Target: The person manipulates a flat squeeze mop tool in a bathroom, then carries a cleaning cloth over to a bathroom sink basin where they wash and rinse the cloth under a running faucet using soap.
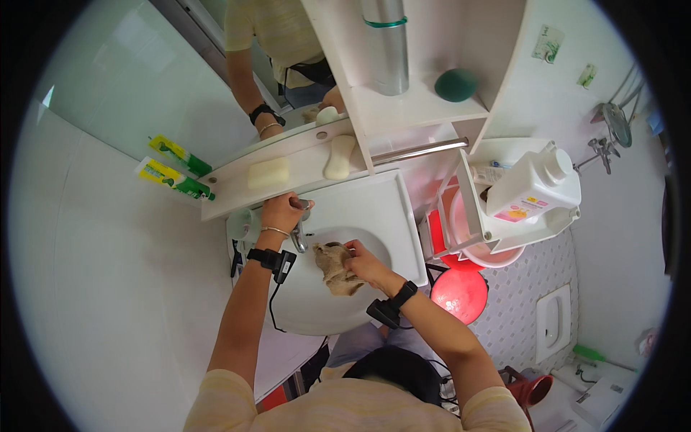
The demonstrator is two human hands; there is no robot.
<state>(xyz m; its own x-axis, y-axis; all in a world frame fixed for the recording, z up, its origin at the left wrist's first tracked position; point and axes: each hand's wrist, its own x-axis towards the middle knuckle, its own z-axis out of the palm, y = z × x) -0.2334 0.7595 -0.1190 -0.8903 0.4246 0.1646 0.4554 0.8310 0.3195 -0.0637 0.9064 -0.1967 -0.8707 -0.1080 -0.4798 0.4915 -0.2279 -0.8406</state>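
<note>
My left hand is on the handle of a chrome faucet at the back of a white washbasin. Over the bowl, my right hand grips a crumpled brown cloth by its right side. The cloth hangs just right of the spout, and its underside is hidden. Whether water runs from the spout cannot be made out. Behind the faucet, a pale yellow bar of soap and a cream-coloured, waisted object lie on a white shelf.
A toothpaste tube leans at the shelf's left end, beside the mirror. A clear cup stands behind my left wrist. To the right, a white rack holds a large white jug, above pink and red basins.
</note>
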